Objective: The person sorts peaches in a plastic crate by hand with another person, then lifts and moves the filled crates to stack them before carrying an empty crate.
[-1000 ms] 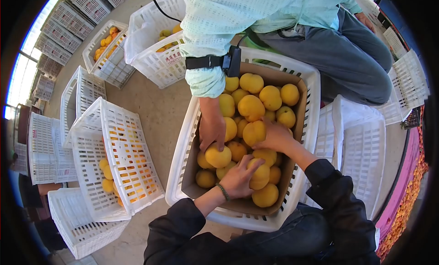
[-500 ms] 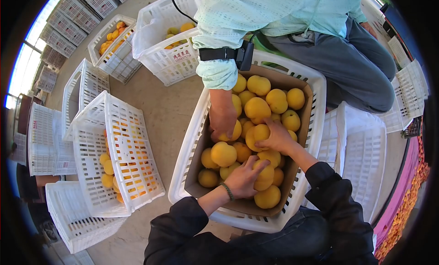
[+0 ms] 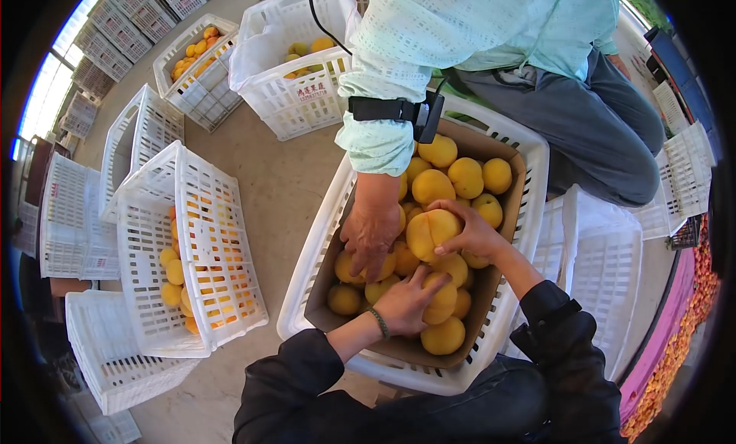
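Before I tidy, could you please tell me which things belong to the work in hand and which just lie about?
In use:
round yellow fruit in the right hand, another against the left hand;
white plastic crate with brown cardboard lining.

Seemingly just nearby:
white slatted plastic crate of yellow fruit, left;
white plastic crate with red lettering.

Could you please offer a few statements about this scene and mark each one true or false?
1. The right hand holds a yellow fruit. True.
2. The green bracelet is on the right wrist. False: it is on the left wrist.
3. A co-worker's hand reaches into the same white crate as the wearer's hands. True.
4. The left hand is outside the crate. False: it is inside, against fruit.
5. Brown cardboard lines the crate. True.
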The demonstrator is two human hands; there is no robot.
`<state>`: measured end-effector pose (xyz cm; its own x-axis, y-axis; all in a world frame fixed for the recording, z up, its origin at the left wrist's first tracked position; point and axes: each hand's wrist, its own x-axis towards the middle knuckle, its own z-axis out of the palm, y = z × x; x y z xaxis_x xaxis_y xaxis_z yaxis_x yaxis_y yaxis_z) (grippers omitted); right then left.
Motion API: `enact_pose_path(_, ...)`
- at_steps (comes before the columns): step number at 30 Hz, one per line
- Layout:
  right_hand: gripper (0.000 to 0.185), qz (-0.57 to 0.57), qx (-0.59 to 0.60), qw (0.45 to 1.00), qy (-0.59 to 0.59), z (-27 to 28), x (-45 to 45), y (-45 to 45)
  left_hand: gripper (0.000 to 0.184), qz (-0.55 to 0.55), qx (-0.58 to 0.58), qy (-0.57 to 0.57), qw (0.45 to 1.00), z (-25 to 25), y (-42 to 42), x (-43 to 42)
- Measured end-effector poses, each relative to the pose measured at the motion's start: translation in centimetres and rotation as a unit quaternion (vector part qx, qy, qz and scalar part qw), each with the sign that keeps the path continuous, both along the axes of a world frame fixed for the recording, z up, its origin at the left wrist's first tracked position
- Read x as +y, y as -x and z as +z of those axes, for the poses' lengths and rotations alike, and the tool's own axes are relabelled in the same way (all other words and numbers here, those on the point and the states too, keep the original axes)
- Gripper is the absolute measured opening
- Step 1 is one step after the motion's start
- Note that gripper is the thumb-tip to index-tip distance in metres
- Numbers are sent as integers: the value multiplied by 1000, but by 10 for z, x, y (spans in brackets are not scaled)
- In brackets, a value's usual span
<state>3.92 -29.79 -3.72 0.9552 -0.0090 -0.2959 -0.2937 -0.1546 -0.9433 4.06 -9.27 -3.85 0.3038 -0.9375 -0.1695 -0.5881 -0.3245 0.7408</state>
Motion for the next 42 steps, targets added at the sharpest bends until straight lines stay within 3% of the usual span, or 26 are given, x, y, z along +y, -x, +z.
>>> enact_pose_path(2, 65, -14, 26, 998, -62, 0, 2, 2, 77, 6, -1, 5, 1000, -3, 1, 1)
enact_pose_path(4, 58, -83, 102, 959, -252, 2, 4, 4, 76, 17, -27, 47, 998, -8, 2, 2)
enact_pose_path(7, 52, -122, 157, 950, -242, 0, 3, 3, 76, 12, -28, 37, 999, -7, 1, 2)
enact_pose_path(10, 52, -164, 116, 962, -185, 2, 5, -2, 76, 14, -26, 59, 998, -7, 1, 2)
enact_pose_path(17, 48, -165, 184, 956, -158, -4, 4, -9, 78, 18, -15, 55, 998, -7, 1, 2)
enact_pose_path(20, 48, -125, 137, 980, -76, 0, 18, -2, 80, 13, -20, 50, 998, -4, 0, 1)
enact_pose_path(22, 49, -83, -44, 977, 192, -2, 26, 0, 81, 5, -23, 36, 999, -2, -2, 2)
enact_pose_path(23, 49, -80, -44, 977, 191, -1, 28, -1, 81, 8, -23, 35, 999, -1, -2, 2)
enact_pose_path(25, 49, -24, -236, 910, 341, 1, 29, 1, 81, 2, -18, 30, 999, -1, -2, 1)
enact_pose_path(26, 49, -28, -234, 909, 343, 1, 25, 3, 81, -2, -18, 31, 999, -1, -1, 1)
enact_pose_path(28, 50, 209, -296, 820, 443, -1, 13, 4, 80, 3, -29, 36, 999, -5, 0, 1)
enact_pose_path(29, 50, 211, -295, 819, 444, -3, 12, 6, 80, 4, -28, 38, 999, -7, 0, 0)
enact_pose_path(31, 53, 62, -172, 902, 392, -5, 14, 13, 78, -7, -54, 41, 998, -10, 1, 1)
enact_pose_path(32, 53, 64, -170, 901, 393, -3, 14, 11, 78, -6, -52, 43, 998, -10, 3, 0)
enact_pose_path(34, 61, 59, 104, 909, 398, 13, 20, -1, 81, -1, -31, 55, 998, -7, 2, 0)
enact_pose_path(38, 64, 79, 96, 891, 436, -9, 28, -7, 81, 0, -28, 57, 998, -8, 1, 0)
enact_pose_path(41, 68, 83, 18, 922, 379, -29, 18, -3, 78, -8, -26, 33, 999, -11, 0, 2)
enact_pose_path(42, 70, 78, -16, 949, 305, -29, 12, 0, 78, -9, -35, 39, 999, -10, 0, 3)
